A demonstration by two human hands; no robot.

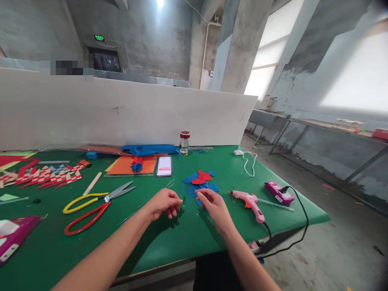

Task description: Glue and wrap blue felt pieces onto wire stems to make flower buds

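Note:
My left hand (pixel 166 203) is closed in a pinch on a thin wire (pixel 178 218) that stands nearly upright, with a narrow blue strip (pixel 182 189) at its top. To the right, my right hand (pixel 212 205) hovers beside it, fingers bent and slightly apart, with nothing visible between them. Just beyond the right hand lies a loose pile of blue petal-shaped pieces (pixel 191 178) and red petal-shaped pieces (pixel 203 176); the hand hides part of the pile. More thin wires (pixel 130 216) lie on the green table under and beside my left forearm.
Left are scissors (pixel 110 196), a wooden stick (pixel 92 183) and red checked paper pieces (pixel 51 173). Behind stand a red-lidded jar (pixel 184 143), a phone (pixel 164 166) and orange sheets (pixel 121 165). A pink glue gun (pixel 250 202), its cord and a purple power strip (pixel 279 193) lie right.

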